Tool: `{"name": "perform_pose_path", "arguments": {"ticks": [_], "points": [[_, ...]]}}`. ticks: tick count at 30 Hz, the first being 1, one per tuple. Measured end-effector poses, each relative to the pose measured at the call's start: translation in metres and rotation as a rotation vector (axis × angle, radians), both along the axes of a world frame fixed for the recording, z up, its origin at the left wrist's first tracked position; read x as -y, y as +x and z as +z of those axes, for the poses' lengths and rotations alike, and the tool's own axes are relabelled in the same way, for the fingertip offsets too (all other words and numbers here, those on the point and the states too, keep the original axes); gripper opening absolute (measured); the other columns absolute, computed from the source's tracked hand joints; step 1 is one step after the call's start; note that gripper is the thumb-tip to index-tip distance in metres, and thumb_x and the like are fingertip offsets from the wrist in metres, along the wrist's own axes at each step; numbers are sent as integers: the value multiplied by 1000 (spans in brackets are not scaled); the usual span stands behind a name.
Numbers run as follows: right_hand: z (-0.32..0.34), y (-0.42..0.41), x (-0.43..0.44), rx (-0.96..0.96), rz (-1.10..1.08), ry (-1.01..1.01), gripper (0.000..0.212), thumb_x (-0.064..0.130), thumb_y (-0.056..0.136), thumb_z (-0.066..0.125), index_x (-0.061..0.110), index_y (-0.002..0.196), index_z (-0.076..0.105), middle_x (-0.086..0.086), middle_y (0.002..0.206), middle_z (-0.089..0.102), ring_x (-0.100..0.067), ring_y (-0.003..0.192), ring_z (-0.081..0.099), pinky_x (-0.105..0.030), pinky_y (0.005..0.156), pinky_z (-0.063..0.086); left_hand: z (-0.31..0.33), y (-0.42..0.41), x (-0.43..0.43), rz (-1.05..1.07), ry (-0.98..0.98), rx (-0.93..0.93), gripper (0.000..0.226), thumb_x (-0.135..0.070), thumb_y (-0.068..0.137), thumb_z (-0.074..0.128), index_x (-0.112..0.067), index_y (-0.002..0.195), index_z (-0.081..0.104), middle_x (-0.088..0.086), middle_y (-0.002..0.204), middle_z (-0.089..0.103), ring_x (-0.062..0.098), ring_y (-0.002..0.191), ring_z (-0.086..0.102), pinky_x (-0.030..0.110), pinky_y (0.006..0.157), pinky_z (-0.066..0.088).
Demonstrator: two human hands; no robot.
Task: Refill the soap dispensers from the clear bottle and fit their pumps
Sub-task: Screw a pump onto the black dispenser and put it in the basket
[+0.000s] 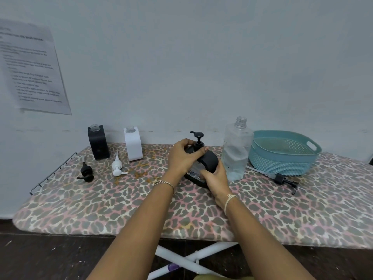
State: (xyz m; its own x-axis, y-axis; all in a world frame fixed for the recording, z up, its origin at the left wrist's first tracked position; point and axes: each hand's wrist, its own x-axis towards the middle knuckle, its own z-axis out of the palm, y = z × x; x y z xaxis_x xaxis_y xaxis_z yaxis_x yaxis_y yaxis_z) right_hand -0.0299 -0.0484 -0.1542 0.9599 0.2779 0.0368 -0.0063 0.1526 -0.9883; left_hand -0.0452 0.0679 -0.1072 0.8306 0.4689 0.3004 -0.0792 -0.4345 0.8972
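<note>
A black dispenser (210, 161) with a black pump (198, 140) on top sits at the centre of the board, tilted. My left hand (181, 158) grips its upper part near the pump collar. My right hand (215, 177) holds its lower side. The clear bottle (236, 150), uncapped and partly filled, stands just to the right. At the back left stand an open black dispenser (99, 143) and an open white dispenser (133, 144). A loose black pump (86, 172) and a loose white pump (117, 166) lie in front of them.
A teal plastic basket (282, 153) sits at the right, with another black pump (284, 179) and its long tube lying in front of it. The leopard-print ironing board (101, 209) has a wire rack (52, 172) at its left end. A printed sheet (30, 67) hangs on the wall.
</note>
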Motion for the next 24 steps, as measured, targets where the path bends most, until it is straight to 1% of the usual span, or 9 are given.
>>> {"name": "perform_pose_path", "arguments": {"ticks": [3,5,6,9,13,15,18,21,24], "points": [[3,3,9,-29,106,1,52,-9,81,57,17,126,48,-6,105,64,-14,91,65,-20,68,53,1,-4,0,-43,-4,-8,32,-43,73,82,-22,94,70,-11,93,68,-2,89,60,18,79,47],[4,7,16,-38,188,-20,57,-11,82,53,18,130,45,-8,107,64,-17,93,65,-26,73,54,-2,-6,-2,-53,-34,-3,42,-49,68,83,-21,97,71,-10,97,69,3,94,63,23,86,50],[6,8,20,-42,225,-37,59,-12,82,50,20,130,44,-7,104,63,-16,90,64,-26,71,54,-4,-7,-2,-53,-47,-3,48,-52,65,83,-21,99,71,-10,99,70,5,96,64,28,89,52],[7,13,26,-58,277,-118,62,-13,80,45,22,131,41,-8,101,60,-15,86,61,-25,67,50,-8,-12,1,-61,-9,10,35,-50,68,82,-27,92,73,-11,89,72,6,88,67,37,85,56],[2,16,22,-106,157,-133,56,-8,80,48,16,129,34,-13,112,57,-23,94,60,-31,72,52,-7,-14,6,-34,16,39,30,-43,70,83,-25,92,72,-13,86,72,2,84,67,33,83,57],[1,11,20,-94,74,-111,52,-7,82,49,16,126,34,-10,112,56,-19,95,60,-28,74,52,-9,-13,7,-2,16,46,35,-44,69,84,-26,94,68,-15,90,70,0,87,65,30,83,56],[-4,4,16,-59,1,-84,44,-5,86,49,15,124,37,-7,111,56,-15,93,59,-24,74,50,-12,-13,7,10,9,68,41,-42,68,85,-24,95,59,-11,95,67,5,91,64,31,83,55],[-8,3,11,-57,-48,-113,39,-1,87,46,11,125,44,-9,110,59,-21,98,59,-35,84,50,-12,-13,7,-13,19,64,34,-39,72,83,-23,92,61,-9,93,68,6,91,65,33,83,55],[-5,5,9,-42,-56,-136,33,0,85,42,13,113,53,-11,100,62,-25,92,59,-44,87,49,-11,-14,4,-26,-31,52,31,-36,76,81,-18,95,67,-7,94,70,8,92,66,34,87,55]]}}
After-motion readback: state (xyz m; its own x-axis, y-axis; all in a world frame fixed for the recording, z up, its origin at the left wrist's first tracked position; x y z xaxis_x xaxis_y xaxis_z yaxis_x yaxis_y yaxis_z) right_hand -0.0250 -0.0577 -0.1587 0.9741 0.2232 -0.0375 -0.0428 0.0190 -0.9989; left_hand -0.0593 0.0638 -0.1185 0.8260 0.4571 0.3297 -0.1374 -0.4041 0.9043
